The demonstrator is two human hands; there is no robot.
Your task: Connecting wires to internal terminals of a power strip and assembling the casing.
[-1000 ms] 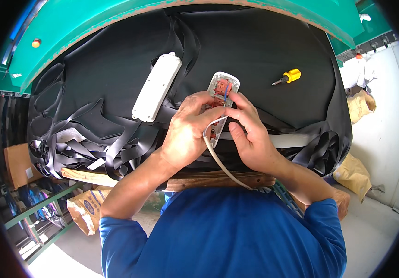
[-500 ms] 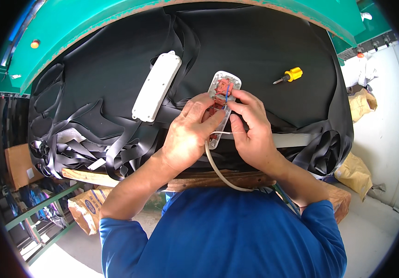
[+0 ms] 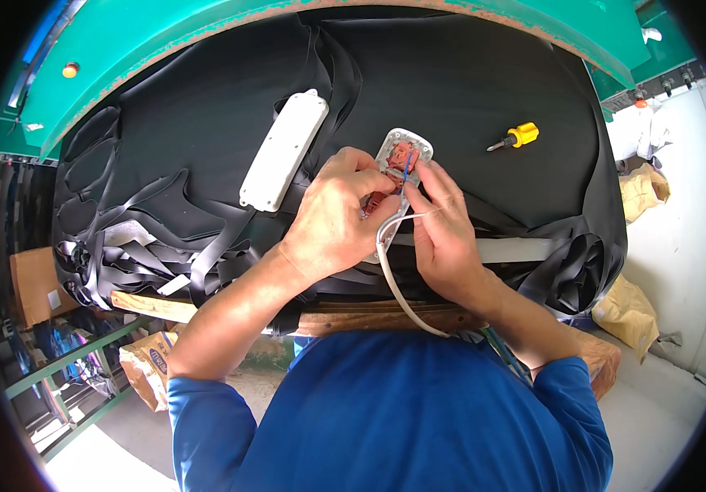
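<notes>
An opened white power strip (image 3: 422,146) lies tilted on black sheeting, its red inner parts and a blue wire (image 3: 407,164) exposed. My left hand (image 3: 338,215) is over its left side, thumb and fingers closed at the inner parts; what the tips pinch is hidden. Along the strip's right edge, the fingers of my right hand (image 3: 444,234) hold it. A thin white wire (image 3: 415,216) runs from the thick white cable (image 3: 394,285) across to my right thumb and fingers. The strip's separate white cover (image 3: 284,152) lies to the left.
A yellow-handled screwdriver (image 3: 515,136) lies on the black sheeting (image 3: 459,74) at right. Loose black strips (image 3: 144,246) are heaped at left. A green machine frame (image 3: 156,41) arches across the far side, and a wooden edge (image 3: 345,320) runs before me. Paper sacks (image 3: 627,307) stand at right.
My left hand has shifted slightly up and right over the strip, covering more of its lower part. The thin white wire has risen and bends more above the cable.
</notes>
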